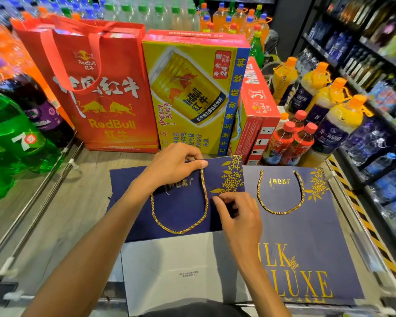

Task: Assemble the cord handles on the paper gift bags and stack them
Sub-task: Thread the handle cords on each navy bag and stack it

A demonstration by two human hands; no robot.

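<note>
Two navy bags, twisted gold cords

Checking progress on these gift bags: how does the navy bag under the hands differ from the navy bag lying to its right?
The left bag is in use: the left hand pinches its top edge, the right hand touches its side; the right bag lies untouched. The left bag shows a white panel toward the camera, the right bag gold lettering. Both are navy with gold cord handles.
</note>
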